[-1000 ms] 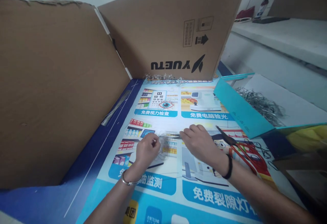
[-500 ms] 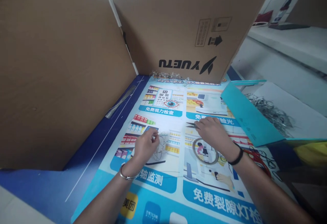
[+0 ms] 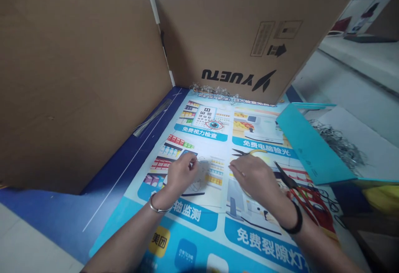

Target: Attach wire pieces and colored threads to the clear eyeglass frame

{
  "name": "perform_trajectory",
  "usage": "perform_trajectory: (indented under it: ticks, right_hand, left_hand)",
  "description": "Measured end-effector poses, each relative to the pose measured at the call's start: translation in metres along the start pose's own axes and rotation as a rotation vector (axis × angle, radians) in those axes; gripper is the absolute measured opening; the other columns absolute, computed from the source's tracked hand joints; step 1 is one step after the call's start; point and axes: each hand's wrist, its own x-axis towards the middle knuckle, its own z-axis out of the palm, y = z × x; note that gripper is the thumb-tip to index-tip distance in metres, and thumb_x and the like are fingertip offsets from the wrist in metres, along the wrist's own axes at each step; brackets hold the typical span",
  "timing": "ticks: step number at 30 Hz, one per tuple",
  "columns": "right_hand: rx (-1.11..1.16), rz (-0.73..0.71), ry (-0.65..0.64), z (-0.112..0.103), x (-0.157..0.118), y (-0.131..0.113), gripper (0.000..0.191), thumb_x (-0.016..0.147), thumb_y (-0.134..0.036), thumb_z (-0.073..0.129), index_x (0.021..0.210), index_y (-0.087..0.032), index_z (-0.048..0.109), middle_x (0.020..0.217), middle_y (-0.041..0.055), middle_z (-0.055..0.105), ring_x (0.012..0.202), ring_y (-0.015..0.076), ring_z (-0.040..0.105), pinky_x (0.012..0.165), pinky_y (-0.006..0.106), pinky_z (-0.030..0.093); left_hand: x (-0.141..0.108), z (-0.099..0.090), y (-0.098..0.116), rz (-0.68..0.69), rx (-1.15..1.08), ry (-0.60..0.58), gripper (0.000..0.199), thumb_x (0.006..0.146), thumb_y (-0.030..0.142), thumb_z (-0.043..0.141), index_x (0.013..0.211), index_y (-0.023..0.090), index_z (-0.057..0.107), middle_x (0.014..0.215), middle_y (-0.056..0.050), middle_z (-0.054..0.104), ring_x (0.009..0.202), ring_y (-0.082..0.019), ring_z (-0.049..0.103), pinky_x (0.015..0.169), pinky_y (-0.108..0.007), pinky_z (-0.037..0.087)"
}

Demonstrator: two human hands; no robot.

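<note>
My left hand [image 3: 182, 172] is closed in a pinch on a thin wire. The wire's fine loops [image 3: 201, 177] spread over the printed sheet [image 3: 220, 219], faint against the print. My right hand [image 3: 255, 178] is closed, its fingertips pressed together; what they hold, if anything, is too small to make out. Just beyond its knuckles lie yellow-handled scissors [image 3: 241, 153], blades pointing left. A larger dark-bladed pair of scissors with red handles [image 3: 301, 196] lies right of that hand. A wire coil is mostly hidden below my right hand.
Cardboard panels [image 3: 77, 77] wall the left and back. A turquoise box [image 3: 311, 150] at right holds tangled wire pieces [image 3: 338, 144]. Clear scraps [image 3: 218, 90] line the back panel's foot. Thin strips [image 3: 152, 118] lie by the left panel.
My right hand has let go of the yellow-handled scissors and moved nearer to me; they lie on the sheet. My left hand still pinches the wire. The view has shifted slightly.
</note>
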Motion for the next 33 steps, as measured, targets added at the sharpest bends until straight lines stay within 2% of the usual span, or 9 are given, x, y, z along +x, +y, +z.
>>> perform_trajectory:
  ticks: [2,4,7,13,16,20,26,30,33]
  right_hand:
    - [0.089,-0.04,-0.01,0.001,0.0,-0.022,0.023,0.091,-0.024,0.047,0.079,-0.018,0.066,0.076,0.0051,0.066,0.076,0.0173,0.056,0.074,0.029,0.036]
    - [0.147,-0.062,-0.083,0.004,0.002,-0.042,0.021,0.09,-0.021,0.047,0.081,-0.019,0.066,0.078,0.0052,0.065,0.077,0.0174,0.055,0.074,0.029,0.037]
    - [0.144,-0.023,-0.209,0.012,0.01,-0.062,0.017,0.086,-0.022,0.05,0.079,-0.02,0.065,0.078,0.0049,0.064,0.08,0.0187,0.055,0.073,0.029,0.038]
    - [0.047,0.039,-0.419,0.025,0.026,-0.076,0.015,0.079,-0.022,0.05,0.08,-0.016,0.064,0.081,0.0086,0.067,0.078,0.0209,0.059,0.07,0.031,0.036]
    - [0.054,0.033,-0.468,0.028,0.028,-0.075,0.015,0.077,-0.022,0.05,0.075,-0.016,0.063,0.078,0.0087,0.068,0.075,0.0212,0.06,0.068,0.032,0.035]
    - [0.155,0.034,-0.437,0.032,0.028,-0.072,0.013,0.073,-0.015,0.049,0.072,-0.019,0.062,0.078,0.0047,0.068,0.074,0.0192,0.059,0.066,0.029,0.033]
    - [0.441,0.023,-0.366,0.036,0.021,-0.06,0.019,0.071,-0.006,0.047,0.073,-0.02,0.061,0.072,0.0004,0.063,0.074,0.0155,0.054,0.071,0.026,0.036]
    - [0.592,-0.01,-0.309,0.033,0.011,-0.05,0.023,0.071,-0.003,0.048,0.078,-0.021,0.062,0.08,0.0012,0.064,0.083,0.0165,0.054,0.077,0.029,0.039]
    - [0.653,-0.003,-0.251,0.032,0.006,-0.047,0.016,0.072,-0.008,0.054,0.079,-0.021,0.062,0.086,0.0025,0.064,0.088,0.0179,0.054,0.082,0.032,0.04]
  left_hand:
    - [0.0,0.0,0.001,-0.004,-0.033,-0.004,0.009,0.075,0.014,0.051,0.075,0.02,0.057,0.07,0.003,0.062,0.059,-0.009,0.055,0.057,-0.02,0.037]
    - [0.0,-0.001,0.002,-0.01,-0.06,-0.02,0.009,0.074,0.014,0.051,0.076,0.02,0.057,0.071,0.003,0.062,0.061,-0.01,0.056,0.058,-0.02,0.038]
    - [0.0,-0.001,0.003,-0.014,-0.089,-0.054,0.008,0.074,0.014,0.052,0.076,0.02,0.057,0.07,0.003,0.062,0.062,-0.01,0.056,0.059,-0.02,0.039]
    - [0.0,-0.002,0.005,0.012,-0.115,-0.082,0.008,0.073,0.015,0.051,0.074,0.02,0.057,0.069,0.003,0.062,0.063,-0.011,0.056,0.059,-0.021,0.039]
    - [-0.001,-0.003,0.005,0.032,-0.118,-0.082,0.009,0.073,0.013,0.051,0.073,0.02,0.057,0.068,0.003,0.061,0.063,-0.011,0.055,0.058,-0.021,0.038]
    - [-0.002,-0.003,0.004,0.023,-0.137,-0.084,0.01,0.072,0.013,0.051,0.074,0.021,0.057,0.068,0.004,0.061,0.06,-0.011,0.053,0.056,-0.021,0.036]
    - [0.001,-0.005,-0.002,-0.013,-0.176,-0.076,0.011,0.071,0.012,0.05,0.075,0.021,0.056,0.07,0.003,0.06,0.062,-0.011,0.053,0.056,-0.021,0.036]
    - [0.002,-0.005,-0.005,-0.054,-0.204,-0.041,0.012,0.07,0.012,0.05,0.075,0.02,0.057,0.071,0.003,0.062,0.063,-0.011,0.055,0.057,-0.02,0.037]
    - [0.003,-0.005,-0.005,-0.069,-0.225,-0.032,0.011,0.07,0.012,0.051,0.074,0.02,0.056,0.069,0.004,0.061,0.063,-0.011,0.055,0.057,-0.02,0.037]
